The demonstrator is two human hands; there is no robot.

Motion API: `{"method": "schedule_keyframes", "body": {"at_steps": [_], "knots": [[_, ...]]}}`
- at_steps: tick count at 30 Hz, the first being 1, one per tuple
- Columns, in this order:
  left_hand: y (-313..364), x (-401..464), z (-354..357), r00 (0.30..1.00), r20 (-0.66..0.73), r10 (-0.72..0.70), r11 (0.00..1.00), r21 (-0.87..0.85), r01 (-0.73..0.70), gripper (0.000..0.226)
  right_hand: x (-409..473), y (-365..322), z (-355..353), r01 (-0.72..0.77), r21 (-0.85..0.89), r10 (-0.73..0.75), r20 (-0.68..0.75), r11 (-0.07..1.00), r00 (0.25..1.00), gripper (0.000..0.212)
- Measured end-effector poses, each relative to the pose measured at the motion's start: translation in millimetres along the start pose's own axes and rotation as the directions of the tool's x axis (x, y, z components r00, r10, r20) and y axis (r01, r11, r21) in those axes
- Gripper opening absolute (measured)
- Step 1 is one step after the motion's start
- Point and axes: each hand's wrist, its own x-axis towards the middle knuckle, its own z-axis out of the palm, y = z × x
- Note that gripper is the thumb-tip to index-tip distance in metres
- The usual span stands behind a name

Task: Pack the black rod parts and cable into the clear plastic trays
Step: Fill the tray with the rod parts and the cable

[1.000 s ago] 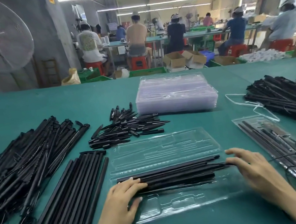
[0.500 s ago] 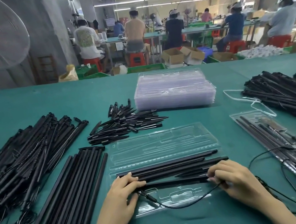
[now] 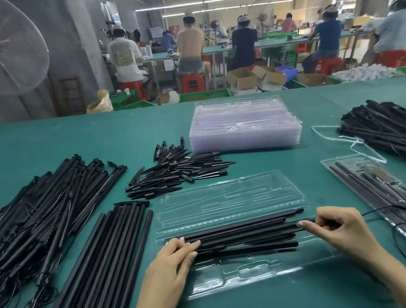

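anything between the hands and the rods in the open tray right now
Nothing visible. The left hand rests straight on the black rods in the clear tray, and the right hand pinches their other end.

Two bare forearms are entering from the lower edge of the head view, each ending in an uncovered hand. The left hand (image 3: 173, 269) is showing no glove, ring, watch or band, and its short, pale fingernails are showing at the fingertips. The right hand (image 3: 339, 229) is likewise bare, with short, rounded, unpainted nails catching the light. No sleeve or cuff is showing on either forearm as far as the frame reaches; the rest of the person is lying outside the view.
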Motion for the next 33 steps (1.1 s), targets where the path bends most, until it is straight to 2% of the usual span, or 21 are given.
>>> {"method": "schedule_keyframes", "body": {"at_steps": [8,13,16,24,27,31,33], "knots": [[7,6,-7,0.992,-0.076,-0.098,0.991,-0.099,0.090,0.033,27,15,-2,-0.043,-0.039,0.046,0.080,0.998,0.996,0.050],[14,10,-10,0.980,-0.110,-0.165,0.985,-0.061,0.159,0.032,31,22,9,-0.022,-0.293,0.065,0.135,0.956,0.989,0.054],[16,10,-12,0.976,-0.125,-0.179,0.983,-0.055,0.174,0.034,28,29,15,-0.053,-0.330,0.121,0.190,0.943,0.974,0.055],[13,5,-13,0.994,-0.077,-0.081,0.985,0.143,0.092,0.036,30,31,15,-0.041,-0.408,0.162,0.268,0.912,0.950,0.056],[14,4,-11,0.997,-0.055,-0.046,0.971,0.231,0.057,0.036,28,34,14,-0.073,-0.366,0.178,0.261,0.928,0.949,0.056],[22,2,-8,0.997,-0.055,0.048,0.939,0.342,-0.026,0.030,27,37,13,-0.061,-0.386,0.181,0.283,0.920,0.942,0.053],[25,0,-6,0.982,-0.080,0.169,0.901,0.417,-0.121,0.037,26,39,14,-0.069,-0.372,0.184,0.283,0.926,0.941,0.051]]}}
